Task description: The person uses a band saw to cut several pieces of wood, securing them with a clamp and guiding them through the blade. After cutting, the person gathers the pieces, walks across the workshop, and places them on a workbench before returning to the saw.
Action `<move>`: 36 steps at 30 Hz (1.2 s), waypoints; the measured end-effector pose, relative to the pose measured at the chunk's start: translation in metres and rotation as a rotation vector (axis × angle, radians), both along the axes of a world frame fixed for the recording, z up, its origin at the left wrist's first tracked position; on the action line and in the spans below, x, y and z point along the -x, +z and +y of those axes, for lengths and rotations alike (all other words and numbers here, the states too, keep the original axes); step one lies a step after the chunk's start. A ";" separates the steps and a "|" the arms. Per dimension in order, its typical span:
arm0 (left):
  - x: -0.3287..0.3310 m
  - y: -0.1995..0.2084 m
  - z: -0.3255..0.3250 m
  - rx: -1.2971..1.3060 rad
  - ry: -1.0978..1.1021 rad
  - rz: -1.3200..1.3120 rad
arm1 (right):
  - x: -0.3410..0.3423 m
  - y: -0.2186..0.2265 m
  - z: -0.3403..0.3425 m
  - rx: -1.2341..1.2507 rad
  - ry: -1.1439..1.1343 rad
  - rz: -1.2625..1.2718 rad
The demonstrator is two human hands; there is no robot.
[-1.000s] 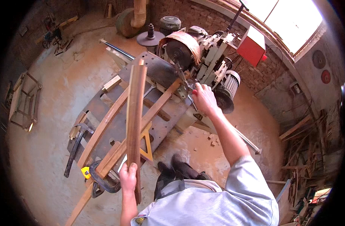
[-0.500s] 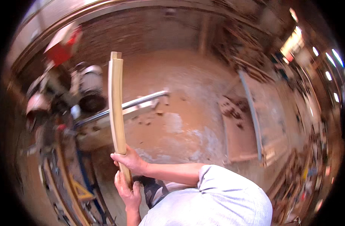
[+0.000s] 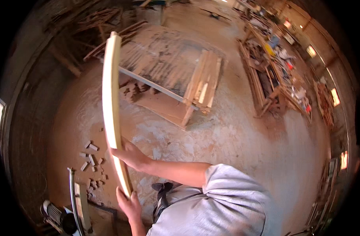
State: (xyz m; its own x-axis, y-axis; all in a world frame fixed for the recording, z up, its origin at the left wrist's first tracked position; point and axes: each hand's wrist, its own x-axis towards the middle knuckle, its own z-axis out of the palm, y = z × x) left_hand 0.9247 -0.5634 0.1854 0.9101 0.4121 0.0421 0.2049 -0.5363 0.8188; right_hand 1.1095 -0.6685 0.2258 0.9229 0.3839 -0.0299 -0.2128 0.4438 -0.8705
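Observation:
A long pale wooden rail [image 3: 112, 92] stretches away from me, with a narrower stub at its far tip. It looks slightly bowed in this view. My right hand [image 3: 129, 155] is closed around it below the middle. Farther down, my left hand [image 3: 129, 202] grips its near end, with the thumb on one side and the fingers on the other. The undersides of both grips are hidden. The rail is held up off the floor, and its far part passes in front of the left edge of a low dusty table.
Planks [image 3: 201, 84] lie on the dusty table [image 3: 160, 55] ahead. Off to the right stands a cluttered workbench [image 3: 280, 67]. Small wood offcuts [image 3: 91, 159] are scattered on the floor at left, near a metal bar [image 3: 74, 200] and a motor [image 3: 54, 212].
My view has swung to the right, bringing the table ahead of me and leaving the machine at the lower left. The rail has turned with me, still in both hands.

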 end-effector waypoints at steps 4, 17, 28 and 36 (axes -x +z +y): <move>-0.077 -0.005 -0.059 0.108 -0.375 0.143 | -0.023 -0.020 -0.071 0.336 -0.407 -0.010; 0.057 -0.119 0.037 0.167 0.017 0.436 | -0.307 -0.142 -0.308 1.283 -0.854 0.407; 0.304 -0.162 0.098 -0.206 0.295 0.748 | -0.403 -0.237 -0.395 2.032 -0.374 0.451; 0.242 -0.103 0.022 -0.162 0.796 0.929 | -0.418 -0.312 -0.420 2.571 0.075 -0.467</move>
